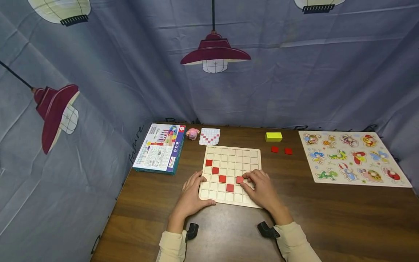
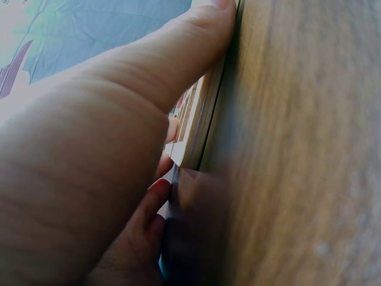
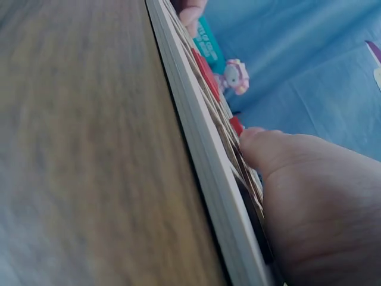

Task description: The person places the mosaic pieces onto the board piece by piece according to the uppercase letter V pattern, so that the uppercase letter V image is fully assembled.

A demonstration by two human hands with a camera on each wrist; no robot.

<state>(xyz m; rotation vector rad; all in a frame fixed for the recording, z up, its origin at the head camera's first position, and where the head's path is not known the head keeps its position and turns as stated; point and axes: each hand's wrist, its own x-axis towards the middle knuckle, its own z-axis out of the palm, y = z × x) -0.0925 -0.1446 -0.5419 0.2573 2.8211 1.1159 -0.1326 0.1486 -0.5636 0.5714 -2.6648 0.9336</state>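
1. We see the right hand pinching a red tile between thumb and fingertips, over the right half of the gridded board; we cannot tell whether the tile sits fully in its square.
2. Our left hand touches the board's near left corner, its fingers loosely extended along the left edge and its thumb along the near edge.
3. Between our hands, four more red tiles step diagonally down the board from the left; the pinched one is up and to the right of the lowest.
4. Just beyond the board's far left corner we find a pattern card with a V of small squares, a pink figurine beside it, then a flat box.
5. Off the far right corner lie two loose red tiles, apart, with a yellow block behind them.
6. Farther right, we have an insect picture sheet on the wooden table.
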